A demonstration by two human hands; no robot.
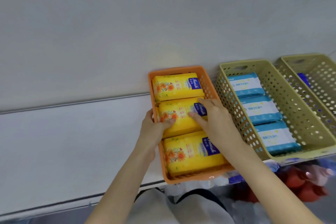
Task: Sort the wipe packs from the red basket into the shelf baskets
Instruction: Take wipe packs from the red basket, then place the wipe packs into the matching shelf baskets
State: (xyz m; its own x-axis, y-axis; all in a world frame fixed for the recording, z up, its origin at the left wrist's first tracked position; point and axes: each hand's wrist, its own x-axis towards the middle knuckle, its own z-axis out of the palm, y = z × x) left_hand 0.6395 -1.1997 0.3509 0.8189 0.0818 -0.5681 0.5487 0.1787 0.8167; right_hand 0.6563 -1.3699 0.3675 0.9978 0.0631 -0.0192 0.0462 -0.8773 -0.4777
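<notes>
Middle yellow pack (181, 116) sits in the orange basket (205, 80) on the shelf (72, 142), between the far yellow pack (177, 85) and the near yellow pack (192, 152). Both hands are on it, apart, one per end. Left hand (154, 129) has its thumb on top of the left end, with fingers curled outside the basket wall. Right hand (214, 116) lies on the right end, fingers fairly straight and pressing down. The pack's long axis runs left-right across the basket, blue label end to the right, face up. Blue packs (260, 111) fill the adjacent green basket (283, 85). Red basket (298, 183) is below, blurred.
</notes>
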